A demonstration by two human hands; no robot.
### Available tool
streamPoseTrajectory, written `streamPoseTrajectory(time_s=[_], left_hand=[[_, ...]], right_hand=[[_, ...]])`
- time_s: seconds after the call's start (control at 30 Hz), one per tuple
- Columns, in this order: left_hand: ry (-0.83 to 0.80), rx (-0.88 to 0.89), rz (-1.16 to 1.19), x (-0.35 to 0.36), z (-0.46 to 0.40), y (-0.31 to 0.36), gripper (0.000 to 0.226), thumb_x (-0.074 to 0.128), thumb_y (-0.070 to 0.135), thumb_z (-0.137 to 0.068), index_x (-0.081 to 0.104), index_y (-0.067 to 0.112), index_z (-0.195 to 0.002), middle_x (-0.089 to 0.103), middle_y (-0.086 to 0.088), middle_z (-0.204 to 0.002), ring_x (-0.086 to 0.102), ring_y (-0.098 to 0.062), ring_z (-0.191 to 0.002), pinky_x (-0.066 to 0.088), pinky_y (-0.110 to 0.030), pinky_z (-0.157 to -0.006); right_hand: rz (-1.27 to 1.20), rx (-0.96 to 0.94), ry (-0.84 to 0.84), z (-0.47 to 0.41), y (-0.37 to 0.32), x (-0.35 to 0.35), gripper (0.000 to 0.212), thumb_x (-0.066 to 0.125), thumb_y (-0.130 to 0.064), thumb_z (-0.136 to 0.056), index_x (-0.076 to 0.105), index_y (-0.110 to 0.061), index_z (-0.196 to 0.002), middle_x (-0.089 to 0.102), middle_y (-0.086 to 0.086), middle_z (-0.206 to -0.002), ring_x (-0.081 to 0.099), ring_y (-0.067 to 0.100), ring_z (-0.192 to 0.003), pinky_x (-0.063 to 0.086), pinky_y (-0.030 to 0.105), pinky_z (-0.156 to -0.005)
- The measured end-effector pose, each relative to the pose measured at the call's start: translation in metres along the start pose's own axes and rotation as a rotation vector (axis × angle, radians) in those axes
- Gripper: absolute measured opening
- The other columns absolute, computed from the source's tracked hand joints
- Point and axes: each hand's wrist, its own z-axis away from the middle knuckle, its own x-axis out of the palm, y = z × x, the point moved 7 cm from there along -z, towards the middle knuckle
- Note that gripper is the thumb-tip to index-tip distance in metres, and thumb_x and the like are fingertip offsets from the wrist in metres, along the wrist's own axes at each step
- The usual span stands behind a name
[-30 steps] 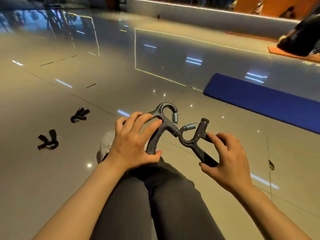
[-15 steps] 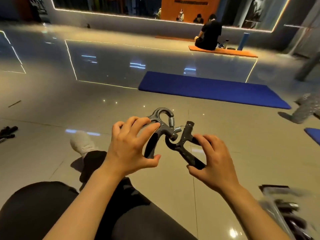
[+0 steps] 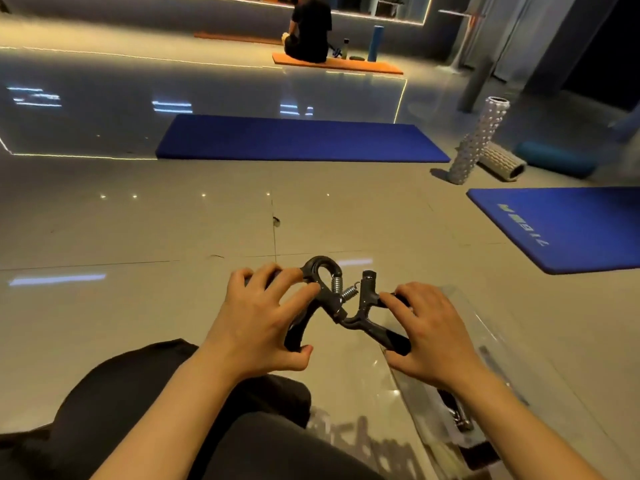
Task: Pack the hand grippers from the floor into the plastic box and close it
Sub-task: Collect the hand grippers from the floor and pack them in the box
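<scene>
My left hand (image 3: pixel 258 327) grips a black hand gripper (image 3: pixel 320 282) by both handles, its looped top and steel spring pointing up. In my right hand (image 3: pixel 431 332) is a second black hand gripper (image 3: pixel 367 317), held by its handles with the knob end up. The two grippers touch at their springs in front of me. Under my right hand and forearm lies the clear plastic box (image 3: pixel 485 341) on the floor. Something dark with a metal spring (image 3: pixel 457 412) shows inside it, partly hidden by my arm.
I sit on a glossy tiled floor with my dark-trousered legs (image 3: pixel 145 403) in front. A blue mat (image 3: pixel 301 138) lies ahead, another blue mat (image 3: pixel 568 226) to the right. Foam rollers (image 3: pixel 479 140) stand beyond it. A person (image 3: pixel 308 27) sits on an orange mat far back.
My view has swung right; the loose grippers on the floor at left have left the frame. Both hands moved with their grippers over the clear box, which is now in view.
</scene>
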Motion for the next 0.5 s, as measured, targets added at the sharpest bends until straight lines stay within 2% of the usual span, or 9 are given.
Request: streamPoseTrajectory(time_s=[0.2,0.5], left_hand=[[-0.158,0.148,0.037,0.037,-0.043,0.093,0.072,0.058,0.065,-0.053,0.055,0.026,-0.114,0.061,-0.003,-0.115,0.057,-0.034,-0.102,0.043,-0.044,-0.077],[-0.323,0.286,0.028,0.067,-0.071,0.224,0.070,0.058,0.067,-0.055,0.058,0.024,-0.110,0.058,-0.003,-0.118,0.055,-0.032,-0.102,0.045,-0.045,-0.077]], right_hand=[[0.066,0.104,-0.089,0.076,0.086,0.004,0.071,0.063,-0.049,-0.053,0.057,-0.019,-0.117,0.056,0.007,-0.110,0.047,0.026,-0.106,0.030,0.040,-0.094],[0.031,0.168,-0.331,0.174,0.169,0.050,0.081,0.069,-0.059,-0.046,0.056,-0.024,-0.117,0.056,0.005,-0.113,0.052,0.026,-0.108,0.026,0.043,-0.096]])
